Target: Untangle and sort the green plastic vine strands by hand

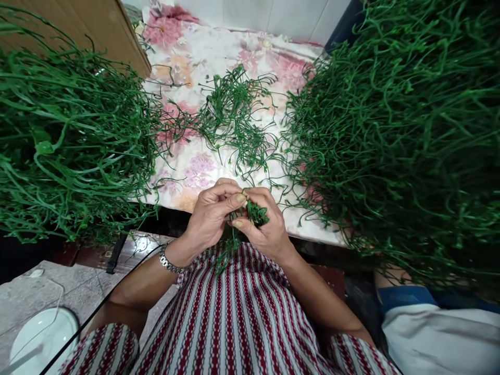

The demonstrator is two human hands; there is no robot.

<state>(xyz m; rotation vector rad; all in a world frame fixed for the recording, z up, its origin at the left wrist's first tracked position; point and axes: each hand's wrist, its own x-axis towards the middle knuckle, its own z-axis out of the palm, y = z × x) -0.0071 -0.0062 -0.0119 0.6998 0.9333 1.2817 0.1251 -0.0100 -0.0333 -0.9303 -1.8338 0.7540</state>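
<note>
My left hand [209, 216] and my right hand [269, 229] meet in front of my body, just over the table's near edge. A small bunch of thin green stems [257, 213] sits in my right hand, its fingers curled round it. The thumb and forefinger of my left hand pinch at the stems beside it, close to my right fingertips. Some stem ends [228, 252] hang below the hands over the striped clothing. Whether the stems are plastic or real I cannot tell. Beyond the hands, a loose pile of the same stems [234, 114] lies on the cloth.
A flowered cloth [195, 177] covers the table. Large heaps of green stems stand at the left [74, 140] and right [390, 140]. A cardboard box [89, 31] is behind the left heap. A white round object [45, 338] lies low left; light clothing [441, 338] shows at lower right.
</note>
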